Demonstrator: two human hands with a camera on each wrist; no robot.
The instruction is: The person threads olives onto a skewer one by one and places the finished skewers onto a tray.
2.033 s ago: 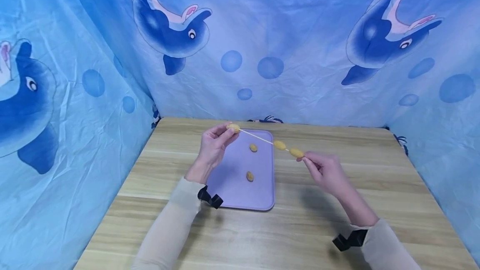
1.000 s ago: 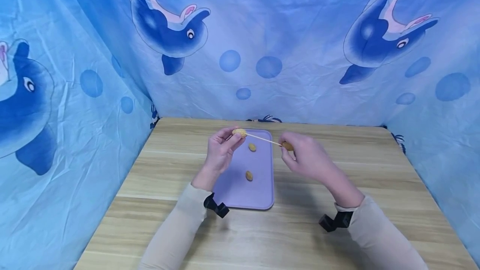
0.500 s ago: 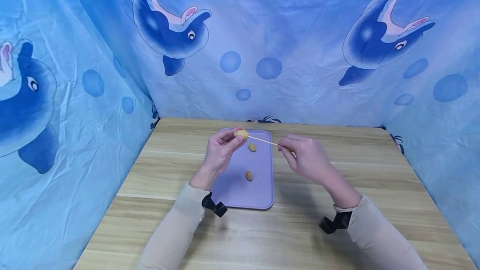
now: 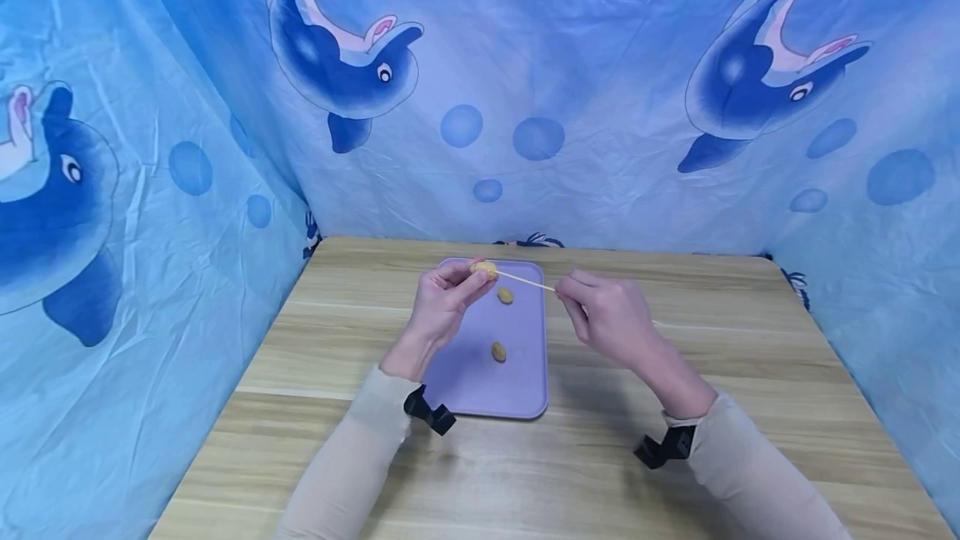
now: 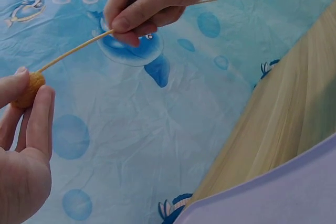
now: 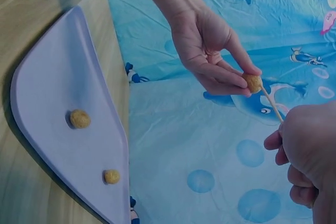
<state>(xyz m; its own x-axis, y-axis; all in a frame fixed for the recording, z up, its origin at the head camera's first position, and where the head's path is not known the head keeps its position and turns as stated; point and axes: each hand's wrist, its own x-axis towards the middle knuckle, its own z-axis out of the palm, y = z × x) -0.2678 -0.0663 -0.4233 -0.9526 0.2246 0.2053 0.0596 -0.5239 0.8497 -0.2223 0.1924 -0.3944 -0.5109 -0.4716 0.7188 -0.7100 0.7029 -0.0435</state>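
Note:
My left hand (image 4: 441,305) pinches a golden-brown, rough oval ball (image 5: 30,91) between thumb and fingertips, above the purple tray (image 4: 528,390). A thin wooden skewer (image 5: 76,52) runs from that ball to my right hand (image 4: 611,315); how deep its tip goes in, I cannot tell. My right hand grips the skewer with curled fingers, and a short tail of stick shows past it in the left wrist view. Any balls inside the right hand are hidden. Lying apart on the tray are another ball (image 4: 505,296) and a darker-looking ball (image 4: 498,352).
The tray lies on a wood-grain table (image 4: 360,440), toward its back. Blue dolphin-print cloth (image 4: 487,65) hangs behind and along both sides. Black wrist cameras (image 4: 429,409) are strapped over both sleeves.
The right hand has come left along the skewer, and the two balls seen on it earlier are now covered by that hand. The left hand shifted slightly right with its ball.

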